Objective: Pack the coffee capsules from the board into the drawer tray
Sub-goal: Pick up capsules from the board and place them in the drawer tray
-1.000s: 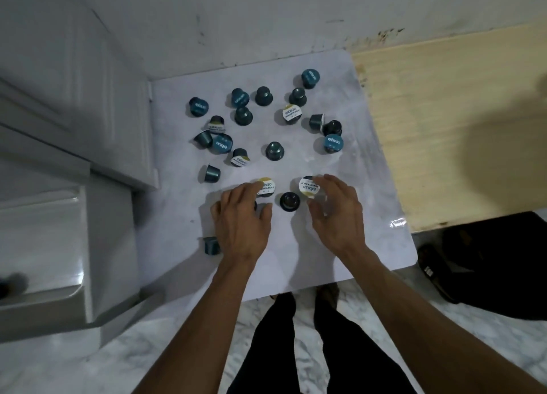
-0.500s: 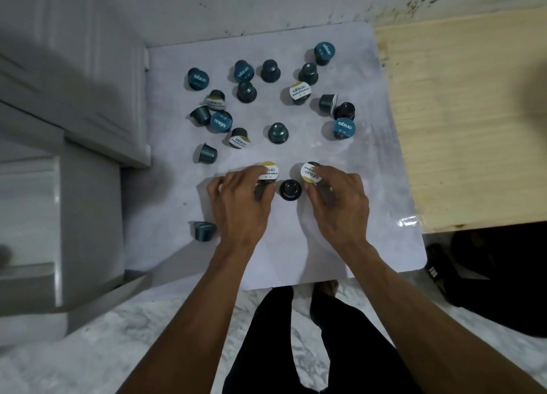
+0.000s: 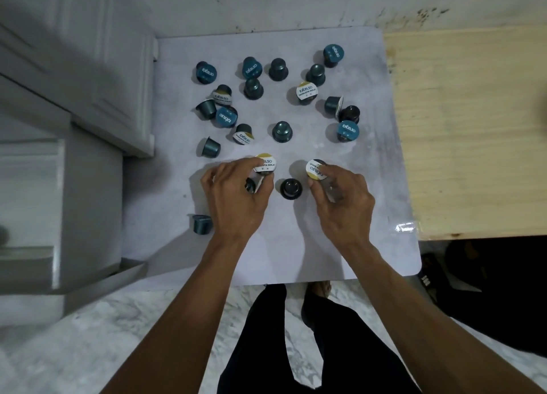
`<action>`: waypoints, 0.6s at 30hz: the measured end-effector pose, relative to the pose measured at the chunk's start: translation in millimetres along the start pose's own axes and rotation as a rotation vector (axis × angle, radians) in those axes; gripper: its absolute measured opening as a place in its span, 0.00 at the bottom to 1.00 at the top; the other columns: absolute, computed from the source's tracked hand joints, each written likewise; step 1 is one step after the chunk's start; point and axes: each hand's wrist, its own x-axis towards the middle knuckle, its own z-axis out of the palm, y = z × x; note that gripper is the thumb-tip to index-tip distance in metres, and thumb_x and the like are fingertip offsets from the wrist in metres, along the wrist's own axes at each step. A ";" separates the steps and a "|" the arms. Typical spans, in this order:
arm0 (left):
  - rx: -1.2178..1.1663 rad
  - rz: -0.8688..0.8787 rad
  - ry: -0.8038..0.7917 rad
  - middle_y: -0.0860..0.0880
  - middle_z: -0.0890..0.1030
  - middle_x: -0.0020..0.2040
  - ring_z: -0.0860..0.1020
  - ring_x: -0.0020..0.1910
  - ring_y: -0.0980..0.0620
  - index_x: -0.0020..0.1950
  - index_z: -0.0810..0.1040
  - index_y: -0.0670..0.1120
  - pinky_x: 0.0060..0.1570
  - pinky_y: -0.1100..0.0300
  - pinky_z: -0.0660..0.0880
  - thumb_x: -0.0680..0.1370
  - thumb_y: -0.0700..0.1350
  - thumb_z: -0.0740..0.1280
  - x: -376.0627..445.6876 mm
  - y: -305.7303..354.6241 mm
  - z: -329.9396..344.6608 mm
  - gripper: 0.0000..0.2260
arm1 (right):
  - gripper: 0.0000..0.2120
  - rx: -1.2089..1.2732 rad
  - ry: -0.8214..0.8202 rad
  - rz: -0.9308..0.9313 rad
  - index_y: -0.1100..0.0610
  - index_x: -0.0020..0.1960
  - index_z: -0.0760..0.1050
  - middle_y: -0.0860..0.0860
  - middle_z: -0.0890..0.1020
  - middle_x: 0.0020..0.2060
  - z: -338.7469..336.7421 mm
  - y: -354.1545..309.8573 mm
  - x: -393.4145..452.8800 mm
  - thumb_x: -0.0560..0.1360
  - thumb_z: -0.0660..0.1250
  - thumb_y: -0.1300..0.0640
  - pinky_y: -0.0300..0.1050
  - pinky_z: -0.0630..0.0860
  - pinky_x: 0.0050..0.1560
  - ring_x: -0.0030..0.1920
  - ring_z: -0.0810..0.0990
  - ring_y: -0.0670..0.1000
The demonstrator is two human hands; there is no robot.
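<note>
Left hand point(image 3: 233, 199): pinching one gold-lidded capsule point(image 3: 265, 164), apparently cradling another beneath. Right hand point(image 3: 343, 201): pinching one gold-lidded capsule point(image 3: 315, 169). Board point(image 3: 296, 245), frame centre: roughly eighteen loose capsules lying scattered.

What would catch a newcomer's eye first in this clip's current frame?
First, the two hands low on the white board: the left hand pinches a gold-and-white-lidded capsule, and the right hand pinches another white-and-gold-lidded capsule. Between them a dark capsule stands lid down. Beyond, many teal and dark capsules lie scattered across the board's far half, some upright, some tipped over.
</note>
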 end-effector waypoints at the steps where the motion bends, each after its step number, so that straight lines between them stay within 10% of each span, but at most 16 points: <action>1: -0.050 -0.008 0.009 0.52 0.85 0.48 0.82 0.47 0.51 0.50 0.83 0.47 0.52 0.42 0.75 0.72 0.48 0.74 1.5 1.5 -2.9 0.09 | 0.13 0.014 0.001 0.002 0.55 0.56 0.81 0.48 0.84 0.50 -3.0 -3.1 1.8 0.73 0.75 0.56 0.48 0.79 0.42 0.45 0.79 0.53; 8: -0.182 -0.024 0.130 0.56 0.82 0.48 0.79 0.47 0.60 0.50 0.82 0.43 0.49 0.58 0.78 0.71 0.42 0.75 -0.3 49.1 -52.3 0.09 | 0.12 0.107 0.025 -0.074 0.55 0.54 0.82 0.46 0.84 0.47 -39.7 -49.1 20.6 0.72 0.75 0.54 0.29 0.69 0.37 0.40 0.79 0.49; 18: -0.167 -0.012 0.317 0.66 0.79 0.49 0.79 0.48 0.62 0.50 0.81 0.49 0.52 0.66 0.75 0.69 0.38 0.77 -13.4 91.1 -174.3 0.12 | 0.11 0.354 -0.034 -0.228 0.54 0.53 0.82 0.44 0.83 0.47 -76.7 -154.2 22.2 0.72 0.75 0.52 0.36 0.71 0.34 0.38 0.79 0.50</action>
